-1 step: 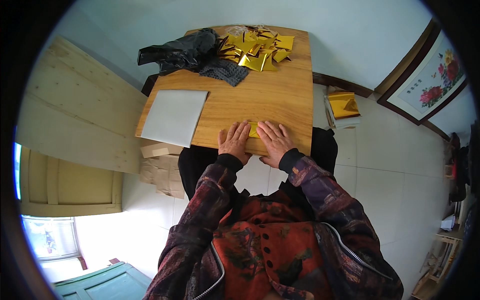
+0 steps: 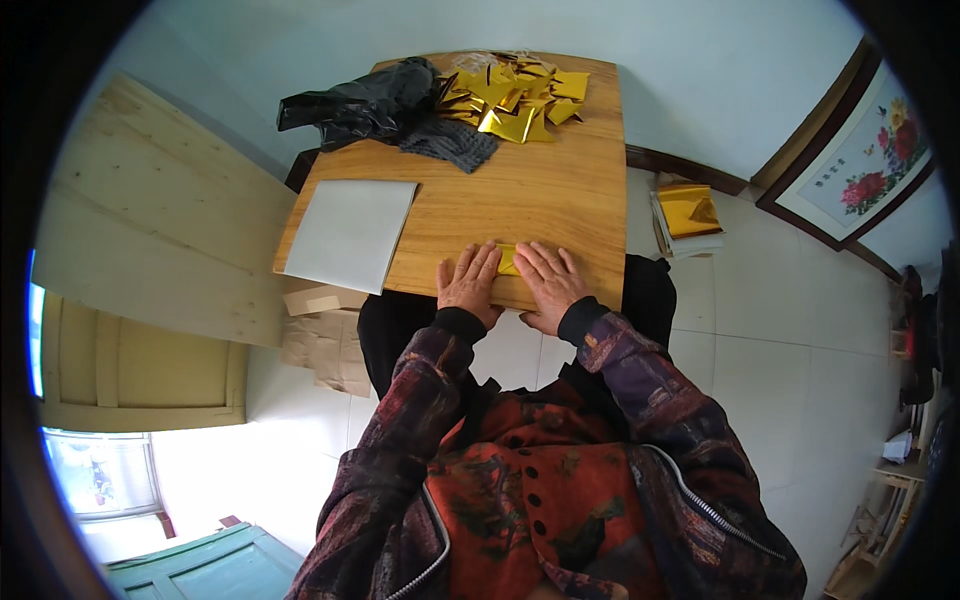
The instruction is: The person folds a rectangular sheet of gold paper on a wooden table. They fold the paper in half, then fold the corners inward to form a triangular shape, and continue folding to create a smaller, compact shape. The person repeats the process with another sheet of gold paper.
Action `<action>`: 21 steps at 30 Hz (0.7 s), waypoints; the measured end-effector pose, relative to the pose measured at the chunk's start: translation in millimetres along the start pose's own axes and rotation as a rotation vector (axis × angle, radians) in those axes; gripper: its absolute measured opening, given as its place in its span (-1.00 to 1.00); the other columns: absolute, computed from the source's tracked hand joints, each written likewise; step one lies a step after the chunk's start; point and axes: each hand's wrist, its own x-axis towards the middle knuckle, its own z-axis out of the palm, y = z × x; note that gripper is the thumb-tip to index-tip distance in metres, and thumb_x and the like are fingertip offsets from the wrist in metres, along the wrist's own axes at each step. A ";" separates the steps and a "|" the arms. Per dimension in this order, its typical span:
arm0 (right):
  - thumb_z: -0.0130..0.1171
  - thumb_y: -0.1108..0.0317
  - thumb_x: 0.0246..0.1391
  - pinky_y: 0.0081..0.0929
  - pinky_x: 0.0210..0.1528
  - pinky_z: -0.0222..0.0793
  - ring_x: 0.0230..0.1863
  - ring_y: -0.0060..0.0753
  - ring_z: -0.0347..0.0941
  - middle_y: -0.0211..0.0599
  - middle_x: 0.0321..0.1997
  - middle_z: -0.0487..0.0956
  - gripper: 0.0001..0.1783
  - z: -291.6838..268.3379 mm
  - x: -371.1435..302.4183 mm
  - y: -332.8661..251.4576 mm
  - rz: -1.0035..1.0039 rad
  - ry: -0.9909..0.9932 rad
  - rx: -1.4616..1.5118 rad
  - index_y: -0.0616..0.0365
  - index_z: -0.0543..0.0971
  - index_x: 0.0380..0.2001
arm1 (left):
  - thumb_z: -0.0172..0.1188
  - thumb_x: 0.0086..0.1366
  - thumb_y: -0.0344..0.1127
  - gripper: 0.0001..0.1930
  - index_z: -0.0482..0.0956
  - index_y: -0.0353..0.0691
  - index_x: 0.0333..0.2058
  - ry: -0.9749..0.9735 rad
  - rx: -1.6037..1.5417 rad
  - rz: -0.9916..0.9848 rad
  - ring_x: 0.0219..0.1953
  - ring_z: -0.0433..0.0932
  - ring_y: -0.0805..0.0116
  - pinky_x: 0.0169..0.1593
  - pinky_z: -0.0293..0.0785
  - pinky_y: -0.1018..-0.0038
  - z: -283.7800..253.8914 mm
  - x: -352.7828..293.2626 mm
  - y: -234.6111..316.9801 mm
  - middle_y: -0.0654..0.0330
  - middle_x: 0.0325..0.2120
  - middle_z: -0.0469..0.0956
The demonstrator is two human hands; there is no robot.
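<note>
Near the front edge of the wooden table (image 2: 540, 190), a small piece of shiny gold foil paper (image 2: 507, 260) lies flat between my two hands. My left hand (image 2: 468, 285) rests on its left side, fingers stretched out and lying flat. On the other side, my right hand (image 2: 550, 283) presses down with flat, extended fingers covering part of the foil. Both thumbs hang toward the table's near edge. At the far end sits a heap of folded gold foil pieces (image 2: 510, 100), well beyond my hands.
A grey-white flat sheet or folder (image 2: 350, 235) lies on the table's left. Behind it are a black plastic bag (image 2: 365, 105) and a dark textured cloth (image 2: 450, 145). A stack with gold foil sheets (image 2: 688, 210) lies on the floor at right; brown cardboard (image 2: 325, 345) is at left.
</note>
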 end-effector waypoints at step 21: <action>0.35 0.00 -0.14 -0.01 0.47 -0.28 0.52 -0.22 -0.17 -0.28 0.51 -0.01 0.05 -2.3 0.6 -1.1 0.008 -0.039 -0.017 0.10 0.10 0.38 | 0.34 0.06 -0.19 -0.09 0.06 0.11 0.37 -0.052 0.085 0.123 0.46 -0.08 0.27 0.40 -0.18 -0.10 -0.5 -4.4 -13.6 0.42 0.41 0.00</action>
